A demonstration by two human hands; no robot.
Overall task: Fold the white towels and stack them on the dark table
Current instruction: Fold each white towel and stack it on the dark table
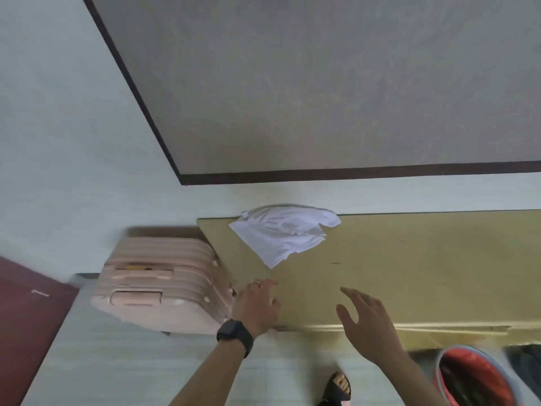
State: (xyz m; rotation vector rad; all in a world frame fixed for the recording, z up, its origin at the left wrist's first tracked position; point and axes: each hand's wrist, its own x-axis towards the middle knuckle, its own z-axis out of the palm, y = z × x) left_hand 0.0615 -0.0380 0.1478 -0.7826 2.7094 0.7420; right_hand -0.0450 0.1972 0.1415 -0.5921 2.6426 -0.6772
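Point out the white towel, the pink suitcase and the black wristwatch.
white towel (281, 234): head view, on the middle of the crumpled cloth.
pink suitcase (187, 288): head view, on its ribbed shell.
black wristwatch (233, 333): head view, on its dark face.

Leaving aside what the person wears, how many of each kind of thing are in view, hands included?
Towel: 1
Suitcase: 1
Table: 1
Red tub: 1
Hands: 2, left hand and right hand
Total: 6
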